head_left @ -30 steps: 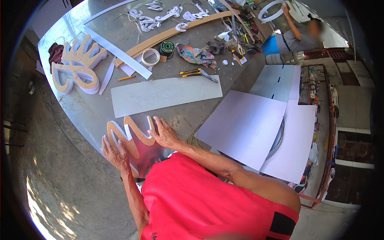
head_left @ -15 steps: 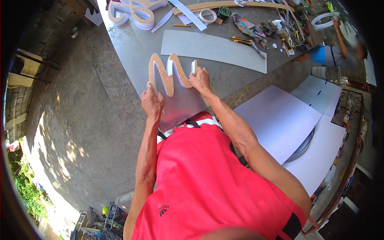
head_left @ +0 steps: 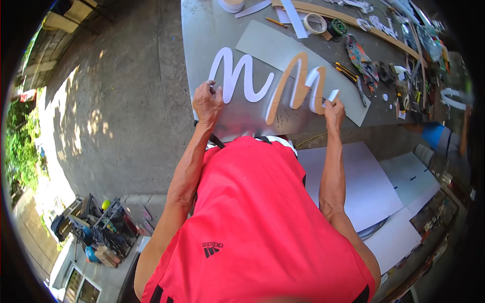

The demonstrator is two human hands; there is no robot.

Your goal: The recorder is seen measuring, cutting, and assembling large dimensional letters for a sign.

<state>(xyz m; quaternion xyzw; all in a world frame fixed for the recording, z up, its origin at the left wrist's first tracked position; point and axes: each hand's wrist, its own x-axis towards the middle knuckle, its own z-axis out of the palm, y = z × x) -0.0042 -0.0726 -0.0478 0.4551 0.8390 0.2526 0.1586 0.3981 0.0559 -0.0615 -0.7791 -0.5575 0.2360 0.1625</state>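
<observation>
Tan-faced wavy cut-out [head_left: 299, 93] over bench [head_left: 202, 45], overlapping pale strip [head_left: 257, 43] in view; right hand [head_left: 334, 107] clamped on its right end
White wavy cut-out [head_left: 248, 76] just beside, to left; left hand [head_left: 208, 101] at its left end, cannot tell whether fingers grip
Beyond strip: pencil [head_left: 276, 23], tape roll [head_left: 306, 25], green-black spool [head_left: 337, 27], crumpled patterned cloth [head_left: 359, 58]
</observation>
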